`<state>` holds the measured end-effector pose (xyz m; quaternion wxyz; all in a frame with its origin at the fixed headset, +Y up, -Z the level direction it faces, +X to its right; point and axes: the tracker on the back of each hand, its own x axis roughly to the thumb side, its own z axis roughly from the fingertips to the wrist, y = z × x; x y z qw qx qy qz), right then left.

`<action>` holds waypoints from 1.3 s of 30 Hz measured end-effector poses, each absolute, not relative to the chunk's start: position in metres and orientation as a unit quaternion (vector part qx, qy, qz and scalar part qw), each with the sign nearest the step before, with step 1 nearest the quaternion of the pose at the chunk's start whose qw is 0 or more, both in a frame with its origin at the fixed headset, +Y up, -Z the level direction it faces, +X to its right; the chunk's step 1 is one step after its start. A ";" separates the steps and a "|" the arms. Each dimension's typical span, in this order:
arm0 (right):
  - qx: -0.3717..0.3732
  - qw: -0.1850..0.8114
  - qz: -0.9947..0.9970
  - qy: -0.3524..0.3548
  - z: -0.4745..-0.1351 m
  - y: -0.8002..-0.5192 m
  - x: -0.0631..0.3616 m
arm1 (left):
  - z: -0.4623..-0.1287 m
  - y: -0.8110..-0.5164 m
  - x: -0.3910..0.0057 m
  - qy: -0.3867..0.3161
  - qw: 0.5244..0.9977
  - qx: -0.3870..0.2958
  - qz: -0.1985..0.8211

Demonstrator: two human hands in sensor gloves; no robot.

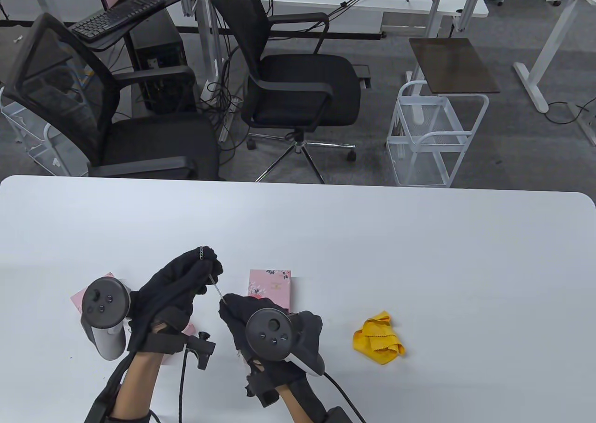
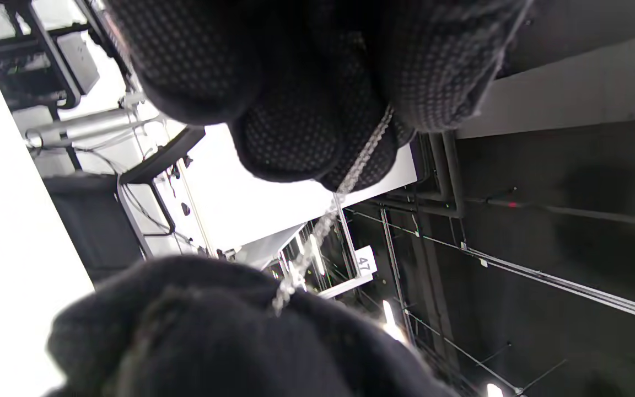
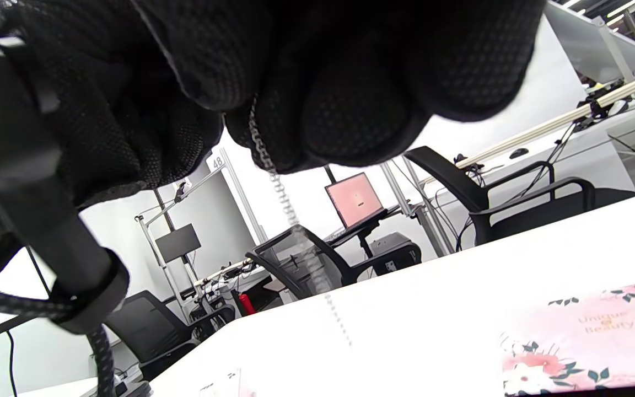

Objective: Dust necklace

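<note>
Lower center of frame: left hand (image 1: 186,278) and right hand (image 1: 242,311) each pinch the necklace (image 1: 215,287) chain taut between them; yellow cloth (image 1: 379,338) lies right on counter (image 1: 419,255).

Overhead table view — upturned wrist close-ups

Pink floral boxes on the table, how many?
2. One pink box lies just beyond the right hand. A second pink piece lies under the left hand, mostly covered by it and its tracker, so it could be the lid or another box.
</note>
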<state>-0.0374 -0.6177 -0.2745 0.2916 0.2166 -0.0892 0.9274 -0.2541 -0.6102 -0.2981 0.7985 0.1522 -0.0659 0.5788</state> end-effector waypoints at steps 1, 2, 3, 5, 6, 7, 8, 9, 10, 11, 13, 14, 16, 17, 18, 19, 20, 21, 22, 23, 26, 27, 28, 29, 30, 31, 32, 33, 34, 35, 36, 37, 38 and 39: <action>0.218 0.290 0.928 -0.085 -0.275 -0.619 -0.038 | -0.297 -0.609 -0.255 -0.063 0.798 0.161 0.577; 0.220 0.289 0.928 -0.081 -0.276 -0.620 -0.038 | -0.297 -0.609 -0.256 -0.059 0.795 0.169 0.579; 0.219 0.293 0.927 -0.080 -0.277 -0.622 -0.038 | -0.296 -0.608 -0.257 -0.056 0.794 0.171 0.581; 0.220 0.298 0.926 -0.072 -0.279 -0.624 -0.039 | -0.295 -0.608 -0.259 -0.053 0.798 0.171 0.576; 0.222 0.297 0.927 -0.066 -0.280 -0.625 -0.039 | -0.295 -0.607 -0.260 -0.049 0.796 0.179 0.577; 0.222 0.297 0.926 -0.061 -0.281 -0.627 -0.039 | -0.294 -0.607 -0.262 -0.043 0.791 0.194 0.578; 0.221 0.299 0.926 -0.060 -0.282 -0.628 -0.039 | -0.294 -0.606 -0.263 -0.040 0.791 0.200 0.576; 0.222 0.301 0.926 -0.058 -0.283 -0.629 -0.039 | -0.294 -0.606 -0.265 -0.041 0.795 0.200 0.572; 0.223 0.302 0.925 -0.054 -0.283 -0.630 -0.040 | -0.293 -0.605 -0.266 -0.041 0.795 0.200 0.572; 0.225 0.304 0.924 -0.050 -0.284 -0.632 -0.040 | -0.293 -0.605 -0.267 -0.040 0.792 0.202 0.575; 0.225 0.309 0.923 -0.044 -0.285 -0.634 -0.040 | -0.293 -0.604 -0.268 -0.042 0.791 0.201 0.576; 0.225 0.308 0.924 -0.040 -0.286 -0.635 -0.040 | -0.292 -0.604 -0.268 -0.045 0.789 0.201 0.578; 0.227 0.296 0.928 -0.015 -0.288 -0.639 -0.042 | -0.291 -0.602 -0.268 -0.051 0.778 0.199 0.593; 0.229 0.282 0.932 0.007 -0.290 -0.641 -0.043 | -0.291 -0.601 -0.268 -0.055 0.774 0.197 0.599; 0.230 0.272 0.934 0.018 -0.291 -0.643 -0.044 | -0.290 -0.600 -0.268 -0.061 0.774 0.193 0.600; 0.232 0.264 0.936 0.022 -0.292 -0.645 -0.044 | -0.289 -0.599 -0.267 -0.065 0.776 0.190 0.598; 0.232 0.257 0.938 0.024 -0.293 -0.647 -0.046 | -0.288 -0.597 -0.266 -0.072 0.780 0.188 0.592; 0.236 0.249 0.939 0.031 -0.294 -0.649 -0.046 | -0.287 -0.596 -0.264 -0.076 0.783 0.190 0.588; 0.239 0.237 0.940 0.047 -0.295 -0.651 -0.046 | -0.287 -0.595 -0.263 -0.079 0.784 0.189 0.585; 0.235 0.221 0.944 0.068 -0.297 -0.652 -0.046 | -0.286 -0.595 -0.261 -0.085 0.786 0.185 0.583; 0.213 0.176 0.959 0.067 -0.302 -0.654 -0.037 | -0.286 -0.595 -0.255 -0.099 0.791 0.169 0.579; 0.205 0.162 0.964 0.059 -0.304 -0.653 -0.033 | -0.286 -0.595 -0.254 -0.100 0.793 0.166 0.578; 0.193 0.147 0.969 0.044 -0.306 -0.651 -0.025 | -0.287 -0.595 -0.252 -0.102 0.795 0.162 0.575; 0.176 0.138 0.974 0.027 -0.309 -0.648 -0.015 | -0.287 -0.594 -0.251 -0.104 0.797 0.159 0.574; 0.160 0.137 0.977 0.017 -0.311 -0.646 -0.004 | -0.287 -0.594 -0.249 -0.107 0.798 0.156 0.572; 0.137 0.141 0.981 0.008 -0.314 -0.644 0.011 | -0.287 -0.594 -0.249 -0.109 0.798 0.155 0.572; 0.122 0.142 0.982 0.006 -0.316 -0.642 0.023 | -0.286 -0.593 -0.248 -0.110 0.799 0.154 0.571; 0.096 0.141 0.985 0.012 -0.320 -0.641 0.046 | -0.286 -0.593 -0.248 -0.112 0.800 0.154 0.569; 0.080 0.139 0.987 0.016 -0.322 -0.641 0.059 | -0.285 -0.592 -0.248 -0.112 0.801 0.155 0.568; 0.065 0.136 0.988 0.018 -0.323 -0.641 0.073 | -0.285 -0.592 -0.248 -0.112 0.801 0.156 0.567; 0.038 0.126 0.991 0.021 -0.323 -0.643 0.095 | -0.284 -0.591 -0.248 -0.113 0.801 0.156 0.567; 0.024 0.116 0.993 0.023 -0.323 -0.645 0.107 | -0.284 -0.591 -0.247 -0.115 0.801 0.156 0.567; 0.006 0.098 0.995 0.028 -0.322 -0.649 0.122 | -0.284 -0.591 -0.247 -0.116 0.801 0.156 0.566; -0.011 0.076 0.996 0.038 -0.321 -0.656 0.136 | -0.284 -0.591 -0.246 -0.118 0.801 0.156 0.566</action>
